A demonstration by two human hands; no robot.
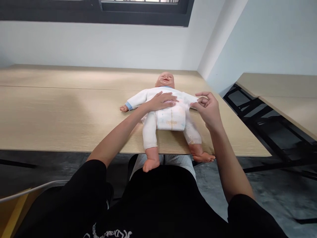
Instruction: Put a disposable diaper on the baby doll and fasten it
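Note:
A baby doll (165, 80) in a white sleepsuit lies on its back on the wooden table (61, 112), head toward the wall, feet over the front edge. A white diaper (172, 120) is wrapped round its hips. My left hand (163, 100) lies flat on the doll's chest, fingers stretched out. My right hand (207, 106) is at the doll's left sleeve, thumb and fingers pinched on the white cloth there. The doll's left hand is hidden behind my right hand.
A second wooden table (279, 92) on a black frame stands to the right across a gap. A white wall and a dark window frame (99, 15) are behind. A yellow chair edge (15, 205) shows at the lower left.

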